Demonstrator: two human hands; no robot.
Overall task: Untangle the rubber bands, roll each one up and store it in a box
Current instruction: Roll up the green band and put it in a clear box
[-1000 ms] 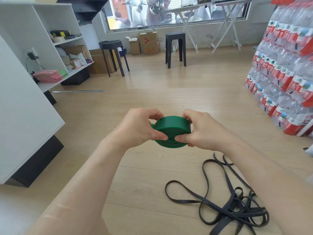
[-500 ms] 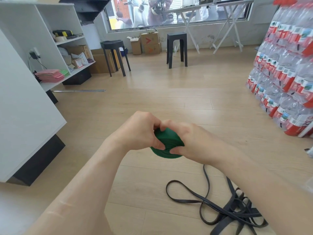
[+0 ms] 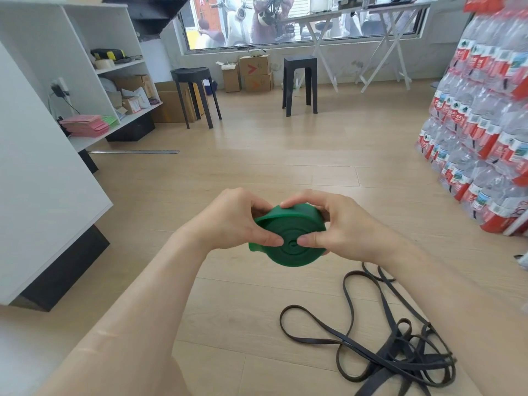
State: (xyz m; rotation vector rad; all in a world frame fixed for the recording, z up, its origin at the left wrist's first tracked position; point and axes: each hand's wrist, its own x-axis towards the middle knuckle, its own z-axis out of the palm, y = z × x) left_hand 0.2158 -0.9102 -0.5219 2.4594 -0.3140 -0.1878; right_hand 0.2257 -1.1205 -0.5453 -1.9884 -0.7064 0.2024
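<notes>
A green rubber band, rolled into a flat spiral coil, is held in the air between both hands above the wooden floor. My left hand grips its left side, thumb pressed on the coil's face near the centre. My right hand grips the right side, its thumb also on the face and its fingers over the top, where the outer layer of band bulges loose. Several black rubber bands lie tangled in a heap on the floor at the lower right. No storage box shows near the hands.
A white shelf unit stands close on the left. Stacked packs of water bottles line the right side. Two black stools and cardboard boxes stand at the far end under the window.
The coil has turned between my hands so its spiral face shows fully again. My right hand has moved from covering the coil to its right side, and the outer layer now bulges at the top.
</notes>
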